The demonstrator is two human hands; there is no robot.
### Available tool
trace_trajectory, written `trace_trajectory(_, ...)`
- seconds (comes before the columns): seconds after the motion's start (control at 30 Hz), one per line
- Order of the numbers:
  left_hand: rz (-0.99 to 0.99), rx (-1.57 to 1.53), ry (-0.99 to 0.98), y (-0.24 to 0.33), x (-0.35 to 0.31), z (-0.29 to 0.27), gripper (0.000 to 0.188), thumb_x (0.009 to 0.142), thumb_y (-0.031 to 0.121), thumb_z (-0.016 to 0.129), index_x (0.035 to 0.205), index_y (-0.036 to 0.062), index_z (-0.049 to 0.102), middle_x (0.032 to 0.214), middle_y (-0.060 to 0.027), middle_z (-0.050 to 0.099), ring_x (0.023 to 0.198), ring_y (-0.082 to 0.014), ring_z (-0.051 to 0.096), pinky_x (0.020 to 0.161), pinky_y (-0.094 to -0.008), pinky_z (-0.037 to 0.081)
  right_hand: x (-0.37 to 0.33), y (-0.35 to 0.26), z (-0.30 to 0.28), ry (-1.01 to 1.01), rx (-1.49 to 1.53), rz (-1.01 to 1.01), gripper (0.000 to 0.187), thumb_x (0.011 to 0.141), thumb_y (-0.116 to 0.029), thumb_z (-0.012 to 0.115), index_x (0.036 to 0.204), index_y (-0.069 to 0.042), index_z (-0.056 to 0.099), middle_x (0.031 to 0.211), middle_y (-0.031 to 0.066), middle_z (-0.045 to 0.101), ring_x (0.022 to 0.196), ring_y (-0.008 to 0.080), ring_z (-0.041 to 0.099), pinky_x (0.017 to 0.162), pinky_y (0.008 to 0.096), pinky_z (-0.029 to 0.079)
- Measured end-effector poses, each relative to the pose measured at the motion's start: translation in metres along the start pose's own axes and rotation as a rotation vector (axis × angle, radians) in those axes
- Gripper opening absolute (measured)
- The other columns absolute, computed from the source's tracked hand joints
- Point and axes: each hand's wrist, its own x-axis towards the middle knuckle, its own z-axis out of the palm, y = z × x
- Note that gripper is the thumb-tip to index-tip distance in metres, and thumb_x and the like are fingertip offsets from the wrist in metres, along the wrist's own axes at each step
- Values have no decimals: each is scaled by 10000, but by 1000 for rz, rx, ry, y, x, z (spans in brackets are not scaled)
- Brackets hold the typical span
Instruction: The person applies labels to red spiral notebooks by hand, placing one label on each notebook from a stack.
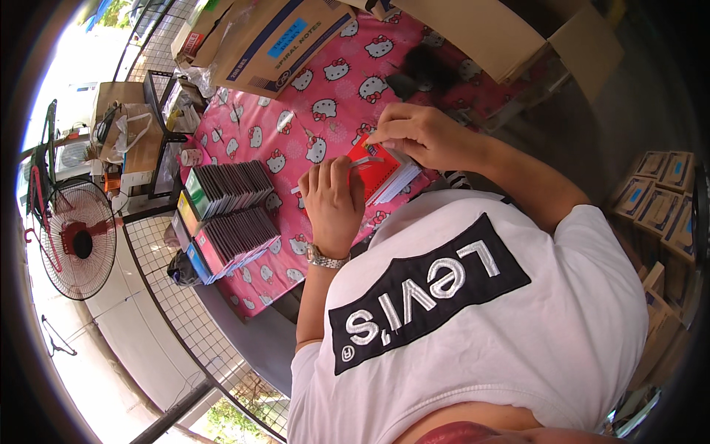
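A stack of notebooks with a red cover (379, 176) on top lies on the table in front of me, its white page edges toward my body. My left hand (334, 198), a metal watch on its wrist, rests at the stack's left side. Its fingers are curled over a pale narrow strip (367, 160) that reaches onto the red cover. At the far edge of the stack is my right hand (425, 137), fingers bent and tips pressed together by the cover's corner. Whatever those fingertips hold is too small to make out.
Rows of stacked notebooks (229, 189) with coloured covers stand on the left of the pink patterned tablecloth (285, 122). Cardboard boxes (277, 48) sit at the far side, one open box (481, 33) farther right. A fan (78, 240) stands left; more cartons (654, 196) are piled right.
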Motion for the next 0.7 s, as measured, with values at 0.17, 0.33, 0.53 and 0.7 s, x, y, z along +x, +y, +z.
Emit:
trace_trajectory(0.17,-39,7,29,2,-2,3,204,897,88,596,1086,17,566,970,-134,627,915,-326,571,866,-444,391,4,-4,-1,-98,80,83,335,791,107,620,1072,-52,710,920,102,621,872,266,650,740,353,524)
trace_trajectory(0.33,-43,21,33,4,1,4,183,899,83,596,1067,17,561,971,-135,623,915,-325,569,870,-442,389,5,16,3,-34,189,-46,285,859,104,586,1080,-38,697,922,89,592,834,221,619,713,326,502)
trace_trajectory(0.53,-91,14,17,5,3,3,199,884,116,621,1061,42,566,1008,-115,629,957,-307,580,887,-444,398,6,21,3,-89,239,-72,249,828,70,642,1047,-42,679,900,104,599,812,248,632,698,346,519)
trace_trajectory(0.7,-117,29,36,12,9,8,269,865,113,637,1113,61,548,1037,-106,626,990,-295,579,916,-445,377,13,8,-12,-232,-67,-68,254,873,-79,693,1117,-36,637,909,119,607,857,277,643,713,359,524)
